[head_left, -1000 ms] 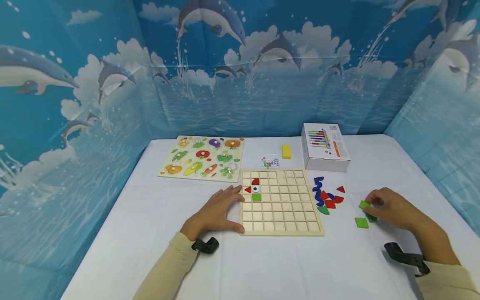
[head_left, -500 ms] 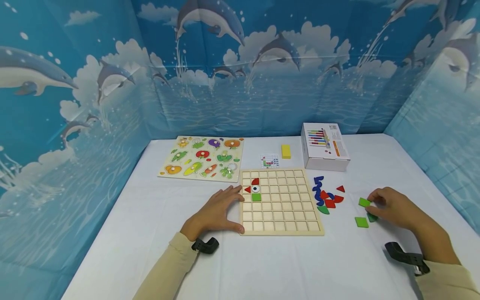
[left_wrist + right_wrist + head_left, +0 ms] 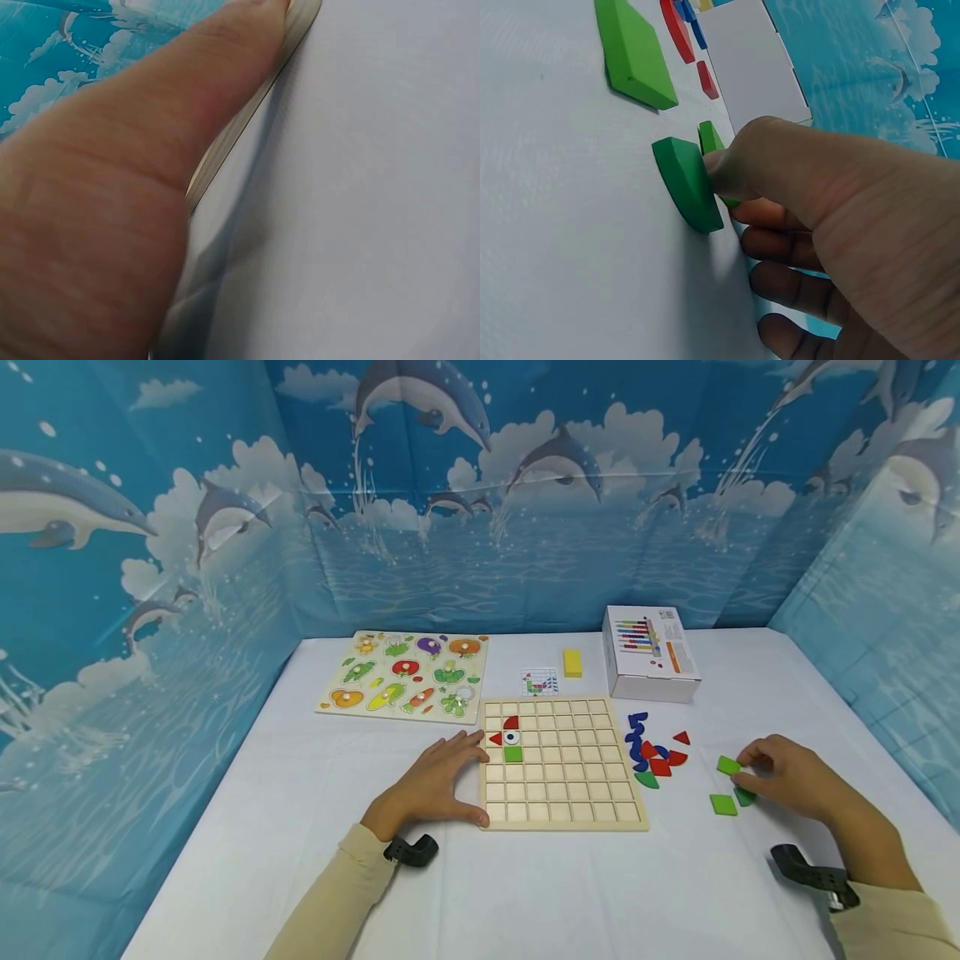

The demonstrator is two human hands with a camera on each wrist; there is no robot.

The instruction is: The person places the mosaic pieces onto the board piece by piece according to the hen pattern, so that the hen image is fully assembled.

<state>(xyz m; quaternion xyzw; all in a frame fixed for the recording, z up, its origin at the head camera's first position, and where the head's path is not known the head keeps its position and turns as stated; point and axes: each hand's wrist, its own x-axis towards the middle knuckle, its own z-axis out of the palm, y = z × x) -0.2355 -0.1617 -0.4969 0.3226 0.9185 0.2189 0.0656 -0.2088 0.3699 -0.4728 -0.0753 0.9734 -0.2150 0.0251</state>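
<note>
My left hand (image 3: 438, 785) rests at the left side of a wooden grid board (image 3: 566, 827), fingers and thumb spread apart along the edge. In the left wrist view its thumb (image 3: 187, 90) touches the board's rim (image 3: 232, 142). On the board sit a red quarter-circle (image 3: 512, 723), a red triangle (image 3: 496, 739), an eye piece (image 3: 512, 738) and a green square (image 3: 513, 754). My right hand (image 3: 787, 777) pinches the right edge of a light green square tile (image 3: 727, 765) on the table. A dark green quarter-circle (image 3: 686, 184) lies against its thumb, and another green square (image 3: 723, 805) lies nearer me.
Several blue and red pieces (image 3: 660, 768) lie right of the board, with a green quarter-circle (image 3: 647, 781). Behind are a pattern card (image 3: 540, 682), a yellow block (image 3: 572, 663) and a white box (image 3: 652, 685). A vegetable puzzle (image 3: 405, 677) stands back left.
The light green tile was tilted in my right fingers and now lies flatter. My right hand has shifted slightly to the right. My left hand has stayed still.
</note>
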